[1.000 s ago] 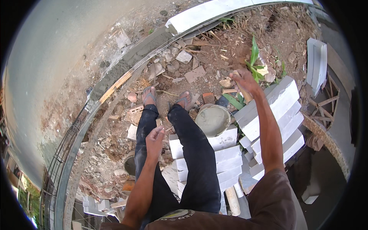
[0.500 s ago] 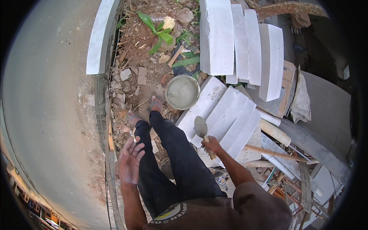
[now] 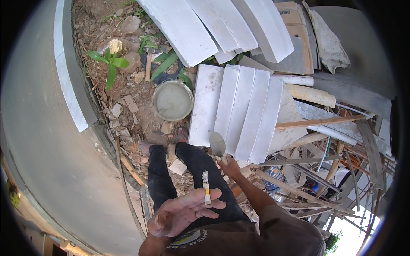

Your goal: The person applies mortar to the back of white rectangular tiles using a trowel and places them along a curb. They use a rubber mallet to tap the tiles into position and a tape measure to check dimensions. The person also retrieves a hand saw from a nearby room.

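1. Left hand (image 3: 183,211) is up close to the camera, palm loosely open, with a lit cigarette (image 3: 206,187) pinched between two fingers and pointing up, ash at the tip (so that hand isn't doing any masonry).

2. Right hand (image 3: 228,164) is clenched around the handle of a trowel (image 3: 218,145), held out low in front, blade pointing up toward the near ends of the white blocks (image 3: 239,113). Blade looks bare, no mortar on it that I can make out.

3. Progress, going by how things lie: a round bucket of grey mortar (image 3: 173,100) sits on the dirt just left of the block row, looks full and smooth on top, hardly dug into. White blocks lie side by side, dry, no mortar bed visible on them.

4. So my read is that mixing is done and spreading hasn't really begun; nearly all the laying is left.

5. Feet stand on rubble between the curved grey wall (image 3: 42,128) and the blocks, with scrap timber (image 3: 320,123) piled off to the right.
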Available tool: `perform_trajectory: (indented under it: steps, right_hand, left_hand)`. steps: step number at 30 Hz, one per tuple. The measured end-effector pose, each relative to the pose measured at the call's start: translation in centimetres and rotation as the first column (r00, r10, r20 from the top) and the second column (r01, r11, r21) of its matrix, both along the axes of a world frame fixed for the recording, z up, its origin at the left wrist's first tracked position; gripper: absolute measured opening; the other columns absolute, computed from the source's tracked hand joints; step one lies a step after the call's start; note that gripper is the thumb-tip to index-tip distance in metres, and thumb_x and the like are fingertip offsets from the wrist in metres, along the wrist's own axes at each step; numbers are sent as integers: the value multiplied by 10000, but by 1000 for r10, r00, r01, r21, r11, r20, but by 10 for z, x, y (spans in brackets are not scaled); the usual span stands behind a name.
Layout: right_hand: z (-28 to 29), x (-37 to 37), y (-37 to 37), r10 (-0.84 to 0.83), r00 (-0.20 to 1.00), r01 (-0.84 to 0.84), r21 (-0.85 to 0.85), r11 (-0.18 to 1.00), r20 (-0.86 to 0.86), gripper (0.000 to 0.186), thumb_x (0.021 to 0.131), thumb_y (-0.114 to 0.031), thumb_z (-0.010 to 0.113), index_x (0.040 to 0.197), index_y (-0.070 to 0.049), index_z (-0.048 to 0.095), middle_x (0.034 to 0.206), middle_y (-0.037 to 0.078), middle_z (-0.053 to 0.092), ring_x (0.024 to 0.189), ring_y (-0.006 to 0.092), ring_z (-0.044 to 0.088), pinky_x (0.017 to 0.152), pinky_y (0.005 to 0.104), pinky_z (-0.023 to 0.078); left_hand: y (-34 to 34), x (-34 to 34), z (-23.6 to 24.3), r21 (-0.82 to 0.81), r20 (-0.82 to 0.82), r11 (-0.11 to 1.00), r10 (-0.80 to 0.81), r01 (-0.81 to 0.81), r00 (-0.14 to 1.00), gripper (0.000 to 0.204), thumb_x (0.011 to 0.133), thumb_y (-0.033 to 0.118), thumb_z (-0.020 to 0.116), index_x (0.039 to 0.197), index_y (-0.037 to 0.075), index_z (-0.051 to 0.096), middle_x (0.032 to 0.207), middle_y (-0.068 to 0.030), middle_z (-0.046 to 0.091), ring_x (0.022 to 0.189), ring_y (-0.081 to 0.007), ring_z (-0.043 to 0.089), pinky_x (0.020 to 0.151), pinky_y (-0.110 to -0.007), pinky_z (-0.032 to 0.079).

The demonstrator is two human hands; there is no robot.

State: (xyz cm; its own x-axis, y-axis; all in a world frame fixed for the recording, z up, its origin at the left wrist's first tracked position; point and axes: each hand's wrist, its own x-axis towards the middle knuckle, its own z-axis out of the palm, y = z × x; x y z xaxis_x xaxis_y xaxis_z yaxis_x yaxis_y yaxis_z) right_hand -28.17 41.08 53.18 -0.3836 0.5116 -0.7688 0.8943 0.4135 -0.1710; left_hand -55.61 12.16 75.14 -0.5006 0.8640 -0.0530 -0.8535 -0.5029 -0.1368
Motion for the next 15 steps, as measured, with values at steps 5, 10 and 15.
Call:
perform_trajectory:
  steps: [5,10,15]
  right_hand:
    - [29,-7,9,-40,993,41,8,999,-110,476,895,-404,686,1031,41,586,921,258,673,917,394,662,805,466,500]
    - [37,13,27,-124,942,137,19,990,-313,400,916,-311,685,1086,33,572,769,162,651,674,279,653,616,396,516]
    - [52,8,46,-225,899,216,-67,974,-375,284,920,-222,685,1023,15,567,704,81,624,553,164,592,513,330,487]
  left_hand:
    - [65,13,48,300,118,954,-58,20,991,981,943,701,438,1554,-33,218,1547,-413,160,1433,-599,163,1125,-683,191]
    - [141,-10,86,472,110,875,-181,109,977,991,940,629,537,1510,-127,247,1514,-461,166,1452,-553,174,1157,-606,191]
    - [191,4,111,467,129,883,-121,48,984,990,940,651,510,1520,-105,243,1523,-450,161,1454,-560,151,1148,-633,161]
